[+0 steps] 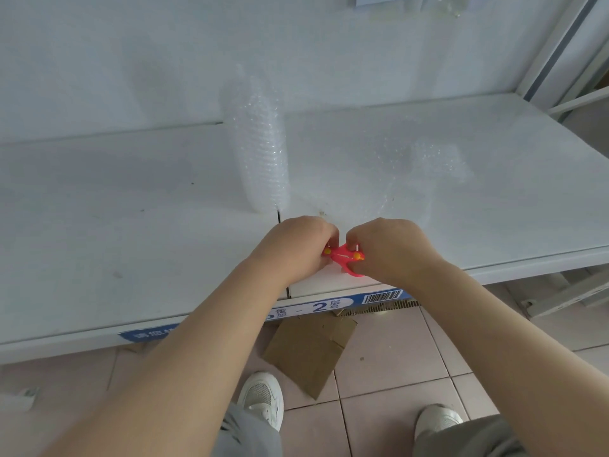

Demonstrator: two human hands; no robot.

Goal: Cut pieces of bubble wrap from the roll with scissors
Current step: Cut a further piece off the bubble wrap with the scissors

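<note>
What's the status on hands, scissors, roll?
Both: left hand and right hand grip the scissors at the shelf edge. Behind, the roll, untouched. Beside it a loose wrap piece, not blocking.

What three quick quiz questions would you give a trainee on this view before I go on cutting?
1. True or false: the scissors lie untouched on the white shelf.
2. The bubble wrap roll: A) lies on the white shelf, B) hangs from a hook, C) sits in a box.
3. Which hands grip the scissors?

Key
1. False: they are held just above the shelf's front edge.
2. A.
3. Both: the left hand and the right hand each grip one end.
</note>
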